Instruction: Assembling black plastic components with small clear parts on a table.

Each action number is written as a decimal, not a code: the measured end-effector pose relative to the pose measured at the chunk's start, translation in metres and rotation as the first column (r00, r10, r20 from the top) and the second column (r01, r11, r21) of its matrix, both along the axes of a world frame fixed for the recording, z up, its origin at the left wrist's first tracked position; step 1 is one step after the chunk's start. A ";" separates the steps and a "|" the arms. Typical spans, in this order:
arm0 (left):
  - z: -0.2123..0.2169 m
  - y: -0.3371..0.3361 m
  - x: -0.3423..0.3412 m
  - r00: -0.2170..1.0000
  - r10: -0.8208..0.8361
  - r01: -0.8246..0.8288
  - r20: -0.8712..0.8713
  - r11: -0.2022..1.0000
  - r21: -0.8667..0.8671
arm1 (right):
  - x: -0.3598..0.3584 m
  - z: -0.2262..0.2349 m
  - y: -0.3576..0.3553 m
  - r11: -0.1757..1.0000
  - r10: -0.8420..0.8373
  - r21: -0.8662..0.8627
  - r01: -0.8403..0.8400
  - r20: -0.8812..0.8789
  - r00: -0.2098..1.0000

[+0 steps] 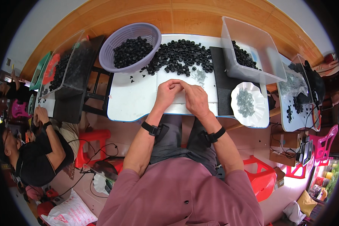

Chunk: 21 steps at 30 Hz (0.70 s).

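Note:
My left hand (167,93) and my right hand (196,99) meet above the near part of the white table (130,98). Their fingertips are pinched together and touch each other. Whatever lies between them is too small or hidden to make out. Just beyond the hands spreads a heap of small black caps (184,54). A little scatter of clear small pieces (200,77) lies by the heap, just past my right hand. To the right, a white scalloped dish (258,101) holds more of these clear pieces (245,103).
A purple basket (151,34) of black caps stands at the back left, a clear plastic bin (248,74) with more at the back right. A black board (224,98) lies under the bin. At left, another person (41,156) sits working. Red stools (260,179) stand on the floor.

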State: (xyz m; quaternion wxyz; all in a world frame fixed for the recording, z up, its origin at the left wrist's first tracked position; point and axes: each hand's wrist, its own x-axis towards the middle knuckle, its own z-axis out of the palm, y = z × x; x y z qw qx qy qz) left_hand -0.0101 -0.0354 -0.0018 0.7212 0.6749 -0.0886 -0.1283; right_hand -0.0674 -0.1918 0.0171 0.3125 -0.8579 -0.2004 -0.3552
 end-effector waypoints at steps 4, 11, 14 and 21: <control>0.004 0.000 0.001 1.000 -0.027 0.026 -0.014 0.999 -0.039 | 0.001 -0.005 -0.003 1.000 0.006 0.008 -0.006 -0.006 1.000; 0.002 0.002 -0.003 0.997 -0.055 0.055 0.053 0.998 0.007 | 0.010 -0.016 -0.012 0.795 0.158 0.591 0.139 -0.423 0.892; 0.000 0.001 -0.003 0.994 -0.074 0.071 0.083 0.996 0.047 | 0.010 -0.016 -0.013 0.789 0.182 0.602 0.125 -0.422 0.888; -0.001 0.001 -0.003 0.990 -0.097 0.093 0.101 0.995 0.047 | 0.010 -0.019 -0.012 0.774 0.179 0.617 0.140 -0.426 0.887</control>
